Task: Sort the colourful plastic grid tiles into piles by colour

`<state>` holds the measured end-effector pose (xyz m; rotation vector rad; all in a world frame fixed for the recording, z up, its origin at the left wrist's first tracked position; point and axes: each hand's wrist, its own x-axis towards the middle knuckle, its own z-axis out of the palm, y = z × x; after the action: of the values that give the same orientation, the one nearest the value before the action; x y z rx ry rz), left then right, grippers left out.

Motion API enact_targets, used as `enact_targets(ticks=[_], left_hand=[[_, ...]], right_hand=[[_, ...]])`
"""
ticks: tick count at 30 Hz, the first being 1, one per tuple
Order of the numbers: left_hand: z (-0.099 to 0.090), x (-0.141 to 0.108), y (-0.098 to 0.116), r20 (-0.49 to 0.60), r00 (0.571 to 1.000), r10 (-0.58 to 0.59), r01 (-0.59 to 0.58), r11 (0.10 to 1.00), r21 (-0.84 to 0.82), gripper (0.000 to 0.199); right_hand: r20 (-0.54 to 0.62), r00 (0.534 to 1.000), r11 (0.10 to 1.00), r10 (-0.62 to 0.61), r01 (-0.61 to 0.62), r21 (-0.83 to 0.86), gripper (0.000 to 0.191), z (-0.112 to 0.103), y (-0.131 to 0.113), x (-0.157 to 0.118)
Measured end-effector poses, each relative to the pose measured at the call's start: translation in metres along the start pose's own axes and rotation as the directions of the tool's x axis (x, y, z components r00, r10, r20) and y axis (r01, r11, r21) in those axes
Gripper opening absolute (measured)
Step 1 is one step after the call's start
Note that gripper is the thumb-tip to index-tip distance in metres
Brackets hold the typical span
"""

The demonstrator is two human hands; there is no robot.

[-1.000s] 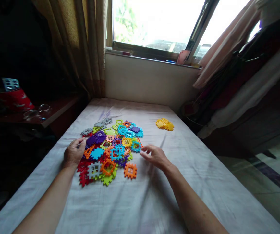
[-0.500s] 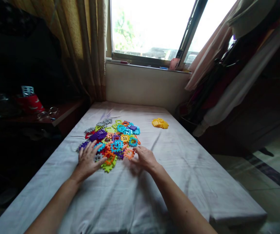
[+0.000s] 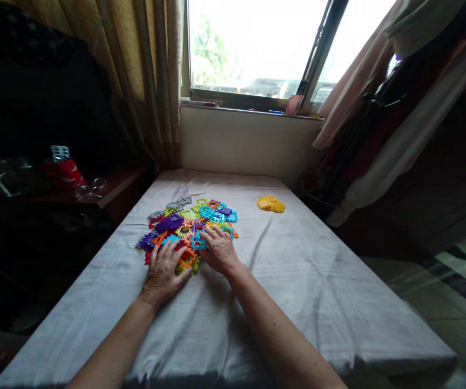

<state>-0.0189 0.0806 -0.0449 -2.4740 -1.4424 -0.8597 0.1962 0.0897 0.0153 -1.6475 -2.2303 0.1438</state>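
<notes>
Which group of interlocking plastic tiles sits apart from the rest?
The all-yellow cluster, farther off and to the right of the right hand; the other visible tiles crowd together in the multicoloured pile.

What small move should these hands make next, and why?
Probably spread the pile of tiles a little: its mixed-colour pieces overlap, partly hiding one another, and the left hand and right hand are both over its near side. The yellow tiles lie apart, so they could be left alone.
</notes>
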Motion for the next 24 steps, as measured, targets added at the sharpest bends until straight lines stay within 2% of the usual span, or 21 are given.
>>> enact_targets(ticks=[3, 6, 9, 11, 14, 18, 22, 24], left_hand=[[-0.001, 0.0, 0.0, -0.006, 0.999, 0.05, -0.05, 0.999, -0.008, 0.047], [-0.002, -0.001, 0.0, -0.003, 0.997, 0.071, -0.071, 0.997, -0.022, 0.047], [-0.002, -0.001, 0.0, 0.006, 0.998, 0.061, -0.061, 0.998, -0.029, 0.047], [-0.003, -0.001, 0.0, 0.02, 0.998, 0.054, -0.053, 0.998, -0.031, 0.047], [-0.005, 0.0, 0.001, 0.045, 0.998, 0.051, -0.05, 0.998, -0.031, 0.049], [-0.008, 0.001, -0.001, 0.064, 0.996, 0.055, -0.053, 0.998, -0.039, 0.051], [-0.008, 0.002, -0.006, 0.027, 1.0, -0.001, 0.002, 0.999, -0.033, 0.045], [-0.008, 0.002, -0.008, -0.023, 0.997, -0.08, 0.08, 0.997, -0.016, 0.043]], right_hand=[[0.01, 1.0, 1.0, -0.011, 0.01, 0.018, 0.048, 0.004, -0.004, 0.006], [-0.05, 0.999, 0.999, -0.012, 0.014, 0.042, 0.044, 0.007, 0.0, 0.007], [-0.174, 0.984, 0.998, 0.022, -0.012, 0.058, 0.044, 0.008, 0.017, 0.002], [-0.268, 0.959, 0.995, 0.09, -0.077, 0.059, 0.042, 0.005, 0.039, -0.005], [-0.333, 0.902, 0.96, 0.273, -0.277, 0.037, 0.042, -0.006, 0.081, -0.019], [-0.327, 0.787, 0.832, 0.524, -0.555, -0.003, 0.041, -0.022, 0.132, -0.044], [-0.323, 0.647, 0.685, 0.69, -0.728, 0.005, 0.044, -0.03, 0.159, -0.067], [-0.317, 0.611, 0.645, 0.725, -0.764, 0.0, 0.044, -0.031, 0.165, -0.075]])
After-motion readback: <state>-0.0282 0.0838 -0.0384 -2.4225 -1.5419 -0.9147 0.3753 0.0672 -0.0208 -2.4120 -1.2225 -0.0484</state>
